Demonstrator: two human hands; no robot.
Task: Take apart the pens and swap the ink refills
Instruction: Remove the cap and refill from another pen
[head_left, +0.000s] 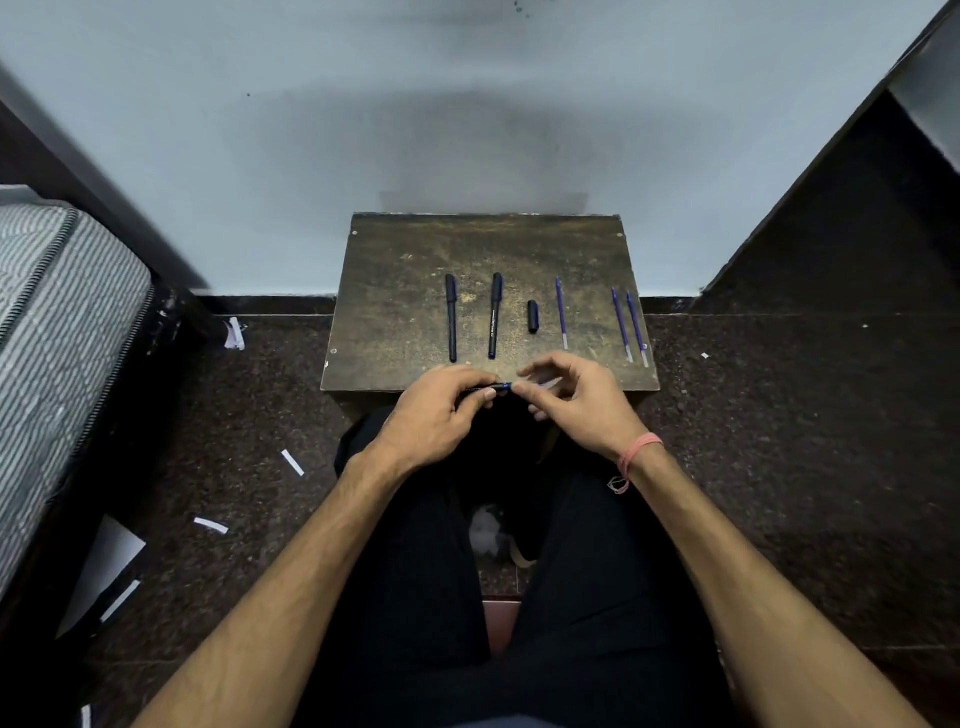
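My left hand (441, 410) grips a dark pen barrel (493, 387) held sideways at the front edge of the small wooden table (415, 249). My right hand (571, 400) pinches the barrel's right end with thumb and forefinger; what it pinches is too small to tell. On the table lie two whole dark pens (452, 317) (494, 314), a loose black cap (533, 316), one blue refill (561, 312), and two more refills (622, 323) (637, 327) side by side at the right.
The table stands against a pale blue wall. A striped mattress (57, 338) lies at the left. Paper strips (292, 462) are scattered on the dark speckled floor. My legs in black trousers (415, 597) are below the table's front edge.
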